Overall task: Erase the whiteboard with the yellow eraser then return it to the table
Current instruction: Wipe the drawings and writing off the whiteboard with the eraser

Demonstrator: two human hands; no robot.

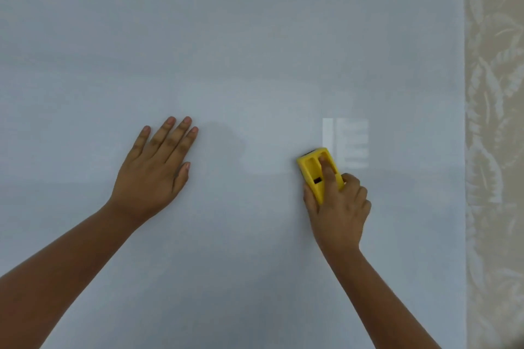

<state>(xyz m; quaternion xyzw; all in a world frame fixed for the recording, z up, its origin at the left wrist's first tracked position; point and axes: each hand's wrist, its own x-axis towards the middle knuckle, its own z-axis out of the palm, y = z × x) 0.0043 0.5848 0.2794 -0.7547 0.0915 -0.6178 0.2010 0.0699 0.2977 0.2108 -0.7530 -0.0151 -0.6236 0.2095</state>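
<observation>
The whiteboard point(255, 37) fills nearly the whole head view, pale grey-blue with no writing that I can make out. My right hand point(338, 207) holds the yellow eraser point(310, 170) pressed against the board at the middle right, index finger lying along its top. My left hand point(157, 164) rests flat on the board to the left, fingers spread, holding nothing. A bright window reflection sits just above and right of the eraser.
The whiteboard's right edge point(465, 150) runs vertically near the frame's right side. Beyond it is beige wallpaper point(494, 122) with a leaf pattern. The table is out of view.
</observation>
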